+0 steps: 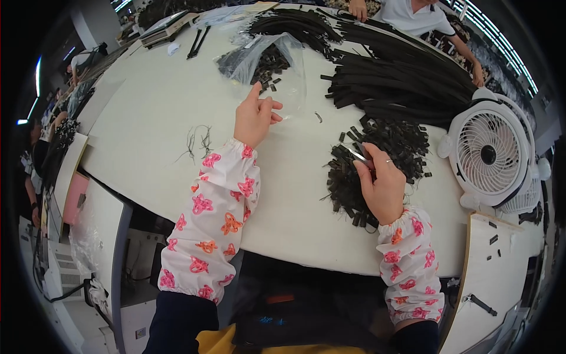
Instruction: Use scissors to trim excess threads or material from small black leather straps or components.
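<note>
My left hand is held over the table beside the mouth of a clear plastic bag. Its fingers are apart, and nothing shows in them. Inside the bag and at its mouth lie many small black fabric tabs. Over to the right, my right hand is closed around small metal thread snips, their silver blade pointing up and left. That hand rests at a heap of short black fabric loops, covering part of it. Both forearms wear white sleeves with a pink and orange pattern.
Long black straps lie bundled at the far right. A white fan stands at the right edge. Loose threads lie left on the white table. Across the table is another person in a white shirt.
</note>
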The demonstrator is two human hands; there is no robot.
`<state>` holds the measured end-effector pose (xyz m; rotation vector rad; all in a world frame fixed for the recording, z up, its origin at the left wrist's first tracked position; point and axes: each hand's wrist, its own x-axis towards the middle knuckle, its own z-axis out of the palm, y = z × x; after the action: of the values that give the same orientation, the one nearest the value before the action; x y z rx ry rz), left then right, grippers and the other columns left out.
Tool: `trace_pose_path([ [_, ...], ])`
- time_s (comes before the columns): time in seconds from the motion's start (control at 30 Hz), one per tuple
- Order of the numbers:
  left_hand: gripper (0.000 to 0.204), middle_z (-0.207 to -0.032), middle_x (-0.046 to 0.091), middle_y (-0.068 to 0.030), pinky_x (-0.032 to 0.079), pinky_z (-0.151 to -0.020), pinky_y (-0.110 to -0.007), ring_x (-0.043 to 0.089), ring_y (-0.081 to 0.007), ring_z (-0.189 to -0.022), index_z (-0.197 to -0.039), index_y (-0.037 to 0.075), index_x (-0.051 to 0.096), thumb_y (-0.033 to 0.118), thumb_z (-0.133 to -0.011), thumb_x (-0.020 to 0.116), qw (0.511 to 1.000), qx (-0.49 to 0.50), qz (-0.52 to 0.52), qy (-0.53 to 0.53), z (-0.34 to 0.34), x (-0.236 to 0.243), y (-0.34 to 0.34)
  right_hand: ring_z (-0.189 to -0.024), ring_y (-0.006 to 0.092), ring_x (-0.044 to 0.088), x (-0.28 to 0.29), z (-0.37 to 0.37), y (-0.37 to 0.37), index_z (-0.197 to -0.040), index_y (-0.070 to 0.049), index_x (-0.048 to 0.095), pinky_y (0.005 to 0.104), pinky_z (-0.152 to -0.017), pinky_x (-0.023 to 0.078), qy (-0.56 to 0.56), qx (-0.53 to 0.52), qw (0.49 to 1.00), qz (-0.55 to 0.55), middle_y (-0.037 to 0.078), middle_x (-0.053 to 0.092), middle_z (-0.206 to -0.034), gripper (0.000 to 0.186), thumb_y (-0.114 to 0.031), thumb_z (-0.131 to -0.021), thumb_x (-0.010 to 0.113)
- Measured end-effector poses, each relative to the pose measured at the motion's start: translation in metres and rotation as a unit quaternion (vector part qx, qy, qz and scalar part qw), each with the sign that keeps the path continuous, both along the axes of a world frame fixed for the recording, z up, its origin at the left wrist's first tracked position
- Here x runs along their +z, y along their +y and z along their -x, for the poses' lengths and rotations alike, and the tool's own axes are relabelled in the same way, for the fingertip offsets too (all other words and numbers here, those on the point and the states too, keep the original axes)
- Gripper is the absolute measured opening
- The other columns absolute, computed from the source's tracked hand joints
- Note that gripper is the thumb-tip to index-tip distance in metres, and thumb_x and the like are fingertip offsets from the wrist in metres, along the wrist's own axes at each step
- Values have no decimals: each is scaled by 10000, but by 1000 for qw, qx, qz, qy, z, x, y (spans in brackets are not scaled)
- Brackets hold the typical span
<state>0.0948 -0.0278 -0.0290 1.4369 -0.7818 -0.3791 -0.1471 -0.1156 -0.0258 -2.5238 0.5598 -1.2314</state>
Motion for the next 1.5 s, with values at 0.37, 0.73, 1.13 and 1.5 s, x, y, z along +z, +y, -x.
trace_pose_path([
  [0.37, 126, -834, 511, -80, 445, -683, -391, 543, -279, -827, -785, 90, 597, 123, -670, 637, 871, -212, -14, -442, 90, -50, -23, -701, 275, 542, -9, 21, 11, -972, 7, 539, 330, -592, 441, 83, 98, 992, -21, 137, 516, -813, 297, 4, -702, 664],
  [0.73, 109, -677, 638, -98, 472, -609, -377, 619, -249, -662, -779, 80, 644, 163, -712, 626, 905, -234, -42, -353, 72, -44, -11, -869, 236, 564, -15, 10, -2, -1063, 70, 498, 299, -740, 452, 34, 101, 987, -122, 154, 554, -961, 240, 15, -833, 539],
  [1.13, 249, -624, 631, -96, 479, -497, -246, 610, -149, -532, -971, -30, 502, 27, -728, 519, 895, -443, -54, 15, 62, -1, 15, -570, 47, 367, -7, 0, 2, -847, 39, 531, 203, -506, 298, 125, 172, 938, -276, -24, 446, -644, 132, -82, -890, 499],
  [1.5, 88, -652, 637, -92, 508, -513, -261, 622, -142, -548, -783, -16, 568, 51, -728, 582, 897, -434, -80, -24, 75, -23, 9, -590, 59, 372, -1, 15, 10, -788, 34, 503, 212, -524, 317, 94, 107, 967, -213, -3, 451, -644, 117, -50, -864, 530],
])
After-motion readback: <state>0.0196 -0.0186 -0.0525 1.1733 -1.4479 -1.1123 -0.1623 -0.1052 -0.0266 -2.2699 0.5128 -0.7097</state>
